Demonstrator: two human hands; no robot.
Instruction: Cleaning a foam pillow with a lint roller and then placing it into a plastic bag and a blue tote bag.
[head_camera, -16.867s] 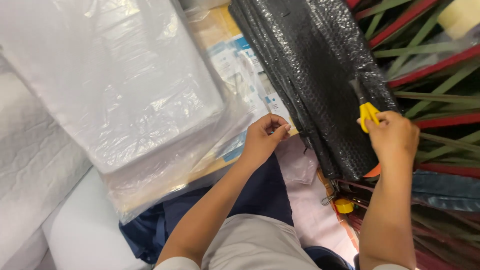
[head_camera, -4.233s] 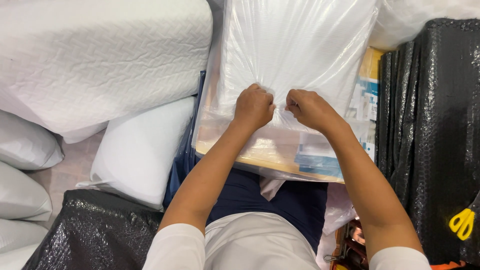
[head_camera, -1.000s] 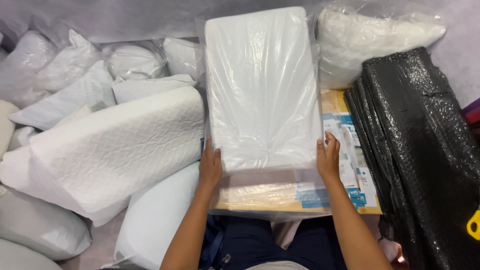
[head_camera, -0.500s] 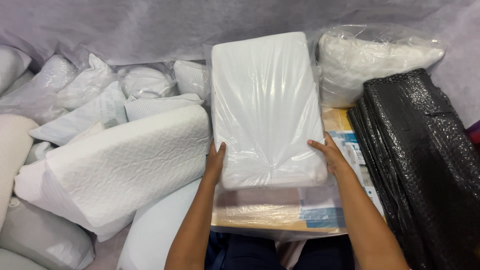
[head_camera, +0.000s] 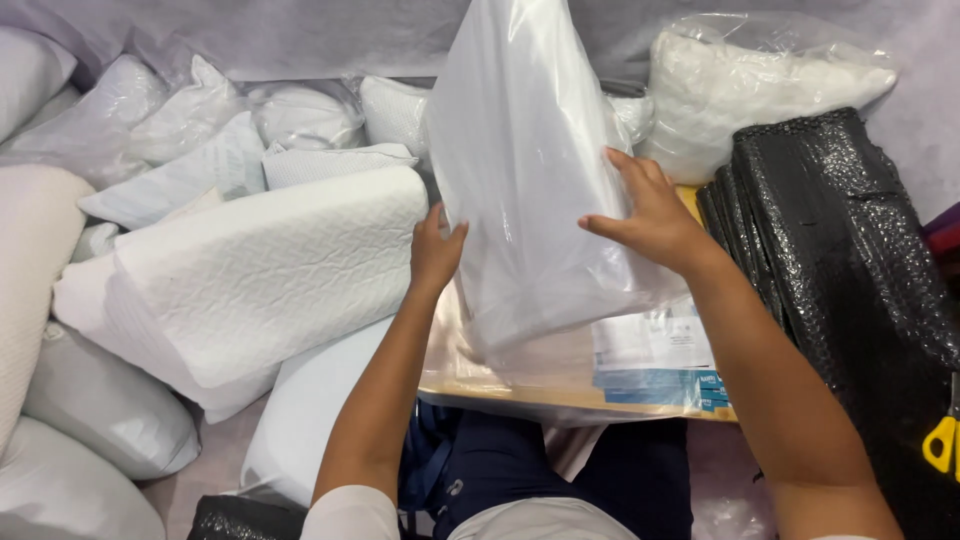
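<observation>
packing workshop: heaped bagged pillows (head_camera: 250, 270), black bubble-wrap stack (head_camera: 850, 260)

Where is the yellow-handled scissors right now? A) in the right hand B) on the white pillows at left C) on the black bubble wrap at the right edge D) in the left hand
C: the yellow-handled scissors lies on the black bubble wrap at the right edge, while the left hand and right hand both hold the plastic-bagged white pillow.
</observation>
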